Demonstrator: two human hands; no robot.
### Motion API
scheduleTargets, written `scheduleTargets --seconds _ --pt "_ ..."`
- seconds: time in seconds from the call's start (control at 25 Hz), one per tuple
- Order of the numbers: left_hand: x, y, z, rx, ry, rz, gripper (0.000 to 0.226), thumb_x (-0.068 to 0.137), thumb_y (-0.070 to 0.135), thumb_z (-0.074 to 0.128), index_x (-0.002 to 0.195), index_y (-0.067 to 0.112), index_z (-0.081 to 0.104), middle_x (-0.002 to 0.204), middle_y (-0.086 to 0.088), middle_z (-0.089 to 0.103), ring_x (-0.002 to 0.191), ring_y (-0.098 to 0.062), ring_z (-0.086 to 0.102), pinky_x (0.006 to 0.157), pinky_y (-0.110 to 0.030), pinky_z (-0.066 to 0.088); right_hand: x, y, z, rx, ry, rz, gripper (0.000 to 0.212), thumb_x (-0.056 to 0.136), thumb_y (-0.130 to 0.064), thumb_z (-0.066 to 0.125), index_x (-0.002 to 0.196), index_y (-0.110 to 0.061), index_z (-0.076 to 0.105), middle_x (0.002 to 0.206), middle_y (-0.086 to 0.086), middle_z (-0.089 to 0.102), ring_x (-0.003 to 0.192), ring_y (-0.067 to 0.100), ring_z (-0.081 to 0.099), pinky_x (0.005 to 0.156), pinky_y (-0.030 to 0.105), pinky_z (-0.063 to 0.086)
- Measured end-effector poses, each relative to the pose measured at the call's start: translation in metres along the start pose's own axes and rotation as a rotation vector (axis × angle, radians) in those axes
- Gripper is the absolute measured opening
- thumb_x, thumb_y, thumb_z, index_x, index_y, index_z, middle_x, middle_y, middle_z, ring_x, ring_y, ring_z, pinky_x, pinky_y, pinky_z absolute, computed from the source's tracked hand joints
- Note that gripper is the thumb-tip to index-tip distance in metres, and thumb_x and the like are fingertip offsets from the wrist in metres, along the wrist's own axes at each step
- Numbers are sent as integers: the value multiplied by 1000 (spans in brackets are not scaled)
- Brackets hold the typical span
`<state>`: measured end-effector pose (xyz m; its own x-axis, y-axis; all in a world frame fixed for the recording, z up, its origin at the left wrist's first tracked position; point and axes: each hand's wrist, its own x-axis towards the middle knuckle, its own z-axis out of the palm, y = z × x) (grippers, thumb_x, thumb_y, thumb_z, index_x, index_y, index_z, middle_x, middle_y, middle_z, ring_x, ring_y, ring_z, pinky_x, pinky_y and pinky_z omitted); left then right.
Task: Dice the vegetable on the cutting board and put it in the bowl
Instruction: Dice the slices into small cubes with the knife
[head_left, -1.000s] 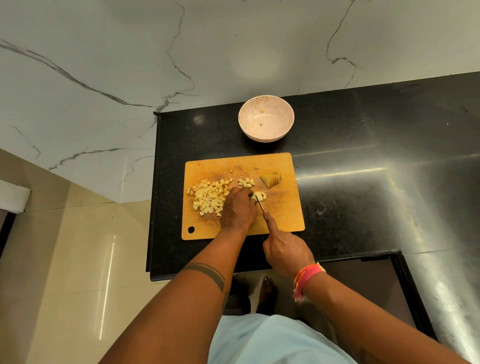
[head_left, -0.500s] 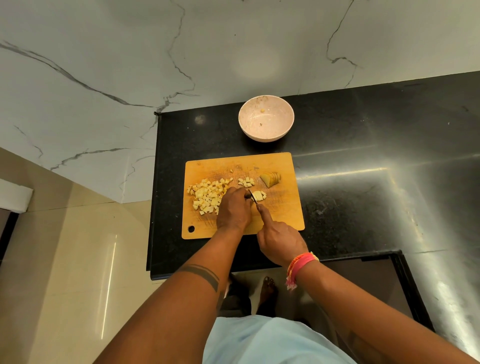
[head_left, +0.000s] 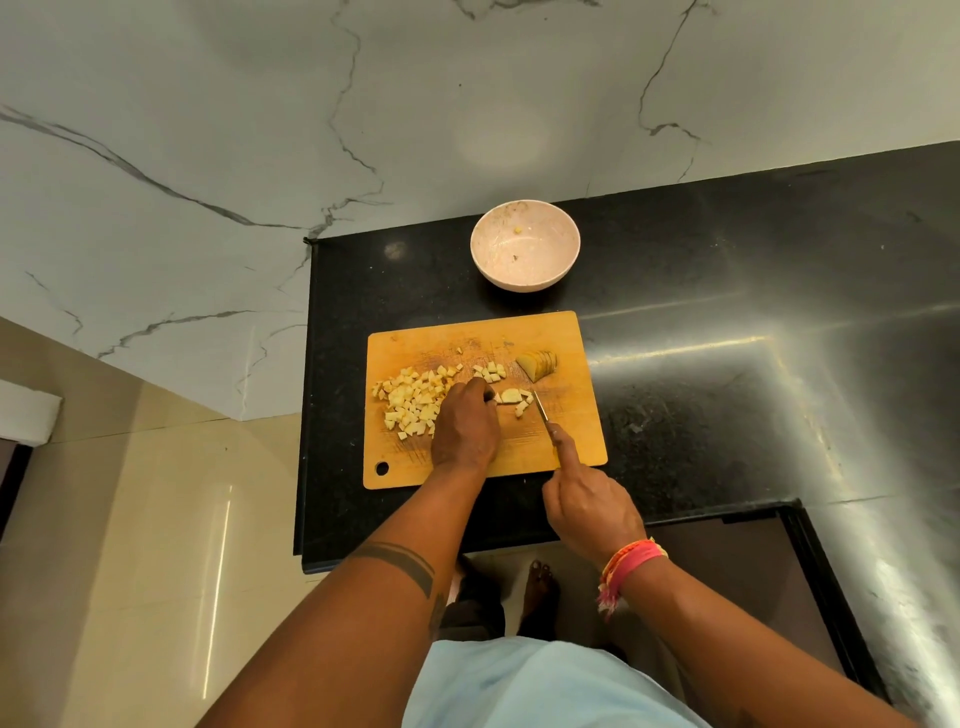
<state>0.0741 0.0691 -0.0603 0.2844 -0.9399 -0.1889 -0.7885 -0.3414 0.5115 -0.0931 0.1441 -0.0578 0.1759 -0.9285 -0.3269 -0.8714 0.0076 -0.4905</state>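
An orange cutting board (head_left: 566, 441) lies on the black counter. A pile of pale yellow dice (head_left: 413, 397) covers its left part, a few more dice (head_left: 491, 371) lie in the middle, and a sliced wedge of the vegetable (head_left: 540, 362) sits at the back right. My left hand (head_left: 465, 426) rests on the board with curled fingers pressing a small strip of vegetable (head_left: 511, 396). My right hand (head_left: 589, 504) grips a knife (head_left: 542, 410), forefinger along its spine, the blade just right of the strip. A pinkish bowl (head_left: 524, 245) stands behind the board, nearly empty.
The black counter (head_left: 727, 364) stretches wide to the right of the board. Its left edge (head_left: 306, 395) drops to a tiled floor. A marble wall rises behind the bowl. A dark recessed opening (head_left: 753, 571) lies at the counter's near right.
My right hand has drawn the knife back and to the right, out of the strip. A few fresh dice lie by the blade. My left hand stays on the strip.
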Motion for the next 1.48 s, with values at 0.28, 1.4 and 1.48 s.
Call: scheduleTargets --seconds 0.28,1.4,1.48 --pt "-7 -8 5 165 -87 295 24 102 26 55 123 16 60 123 -4 53 114 -23 51 87 -36 50 12 -31 18 18 -51 18 71 100 -24 38 161 -23 0 77 4 64 59 25 56 56 40 47" --pt "45 34 17 -176 -73 223 29 94 14 66 121 21 65 124 2 57 105 -17 62 92 -37 56 29 -3 -20 163 215 65 65 99 -21 44 158 -32 19 53 -4 52 42 14 47 41 28 30" --pt "37 28 16 -184 -38 231 23 95 12 63 117 18 68 119 2 59 104 -15 62 92 -33 56 25 -4 -19 150 195 52 64 99 -21 45 157 -32 20 53 -5 51 42 14 46 40 28 29"
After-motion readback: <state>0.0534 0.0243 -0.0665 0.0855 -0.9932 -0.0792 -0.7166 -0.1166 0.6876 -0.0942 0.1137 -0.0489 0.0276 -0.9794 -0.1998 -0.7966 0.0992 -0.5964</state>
